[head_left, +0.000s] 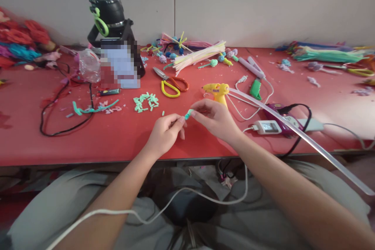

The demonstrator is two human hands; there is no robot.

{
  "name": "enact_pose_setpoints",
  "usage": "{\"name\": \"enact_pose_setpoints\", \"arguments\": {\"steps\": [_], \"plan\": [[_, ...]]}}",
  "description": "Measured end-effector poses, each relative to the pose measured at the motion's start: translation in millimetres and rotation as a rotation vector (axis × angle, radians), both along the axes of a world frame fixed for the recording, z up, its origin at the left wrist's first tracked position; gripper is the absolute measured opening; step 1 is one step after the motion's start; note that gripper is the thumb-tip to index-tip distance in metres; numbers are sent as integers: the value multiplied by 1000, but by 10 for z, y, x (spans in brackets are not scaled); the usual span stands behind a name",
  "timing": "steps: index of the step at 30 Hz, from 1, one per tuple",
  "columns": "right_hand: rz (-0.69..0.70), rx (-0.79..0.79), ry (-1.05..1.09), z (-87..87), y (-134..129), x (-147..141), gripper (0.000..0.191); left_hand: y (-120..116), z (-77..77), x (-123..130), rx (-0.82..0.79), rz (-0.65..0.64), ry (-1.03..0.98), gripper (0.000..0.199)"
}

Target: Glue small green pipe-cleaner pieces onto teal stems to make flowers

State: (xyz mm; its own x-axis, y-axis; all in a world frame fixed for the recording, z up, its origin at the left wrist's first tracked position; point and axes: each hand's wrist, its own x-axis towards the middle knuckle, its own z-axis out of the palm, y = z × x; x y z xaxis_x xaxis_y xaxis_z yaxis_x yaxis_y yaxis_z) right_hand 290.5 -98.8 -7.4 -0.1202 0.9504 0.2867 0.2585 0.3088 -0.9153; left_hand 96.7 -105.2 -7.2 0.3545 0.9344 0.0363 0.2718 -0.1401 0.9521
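Above the red table (123, 148), near its front edge, my left hand (165, 133) and my right hand (215, 119) meet at their fingertips. Pinched between them is a small mint-green fuzzy piece (188, 114), which looks like bits of pipe cleaner; the fingers partly cover it. Just behind my right hand lies a yellow hot glue gun (218, 90) with a long clear glue stick (293, 127) sticking out of its back. To the left is a pile of short mint-green cut pieces (146, 102). Scissors (171, 84) with yellow and orange handles lie beyond my hands.
A black flask (107, 9) stands behind a propped phone (120, 64) at the back left. Pipe-cleaner bundles (199, 56) lie along the back. A purple power strip (288, 119), white meter (268, 127) and cables lie at right. A white cable (187, 189) crosses my lap.
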Motion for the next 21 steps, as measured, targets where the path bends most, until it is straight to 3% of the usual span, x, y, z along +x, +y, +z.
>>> {"name": "enact_pose_setpoints", "arguments": {"steps": [10,21], "plan": [[80,322,-289,120,-7,155,15,-6,24,14,17,0,26,32],[52,384,-341,67,10,140,11,5,8,3,45,-11,44,29]]}}
